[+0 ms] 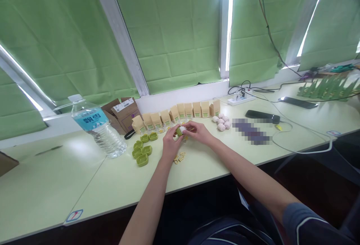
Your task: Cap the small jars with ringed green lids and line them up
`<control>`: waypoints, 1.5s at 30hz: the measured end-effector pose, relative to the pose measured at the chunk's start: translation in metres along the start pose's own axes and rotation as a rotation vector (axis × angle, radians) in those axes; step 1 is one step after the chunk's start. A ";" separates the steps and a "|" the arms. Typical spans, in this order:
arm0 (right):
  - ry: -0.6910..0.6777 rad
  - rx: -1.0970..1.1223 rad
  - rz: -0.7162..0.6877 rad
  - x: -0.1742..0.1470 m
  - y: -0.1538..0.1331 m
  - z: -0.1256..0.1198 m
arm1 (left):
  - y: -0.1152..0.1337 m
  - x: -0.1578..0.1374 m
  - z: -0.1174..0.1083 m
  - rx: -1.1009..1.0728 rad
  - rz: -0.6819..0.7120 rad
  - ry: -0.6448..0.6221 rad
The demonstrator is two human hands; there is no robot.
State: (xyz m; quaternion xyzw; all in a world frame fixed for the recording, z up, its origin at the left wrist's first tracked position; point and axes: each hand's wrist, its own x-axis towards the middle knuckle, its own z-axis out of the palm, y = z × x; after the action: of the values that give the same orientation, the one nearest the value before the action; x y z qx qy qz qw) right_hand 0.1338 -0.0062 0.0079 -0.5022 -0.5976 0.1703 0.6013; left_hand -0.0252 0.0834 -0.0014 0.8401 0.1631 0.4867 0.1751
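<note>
My left hand [170,143] is closed around a small green case [179,131], held just above the table. My right hand [200,132] meets it from the other side, its fingers pinching a small white piece [182,129] against the case; I cannot tell how far in it sits. Several more green cases [142,159] lie to the left of my hands. Below my hands are several small yellow pieces [180,158], some ring-like. A cluster of pale pinkish egg-shaped pieces [221,127] rests to the right, beyond my right hand.
Small brown paper bags [197,109] with green labels stand in a row behind my hands. A large water bottle [98,128] and an opened cardboard box [123,115] are at left. To the right lie a black case [262,116], a power strip [240,98], a phone [298,102] and cables.
</note>
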 end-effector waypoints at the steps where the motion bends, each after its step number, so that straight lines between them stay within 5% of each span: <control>1: 0.002 -0.009 -0.005 0.000 0.000 0.001 | -0.001 0.000 0.000 -0.003 -0.008 -0.003; 9: -0.005 -0.097 -0.080 0.000 -0.004 0.004 | -0.006 0.000 0.000 -0.023 -0.024 0.001; 45: 0.087 -0.020 0.026 0.000 -0.002 0.007 | 0.001 -0.001 0.004 -0.067 -0.050 0.007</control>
State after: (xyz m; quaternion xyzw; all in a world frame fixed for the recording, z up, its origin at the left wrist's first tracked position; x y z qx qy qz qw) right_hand 0.1269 -0.0047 0.0076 -0.5229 -0.5661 0.1501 0.6194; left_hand -0.0224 0.0814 -0.0033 0.8276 0.1685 0.4905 0.2147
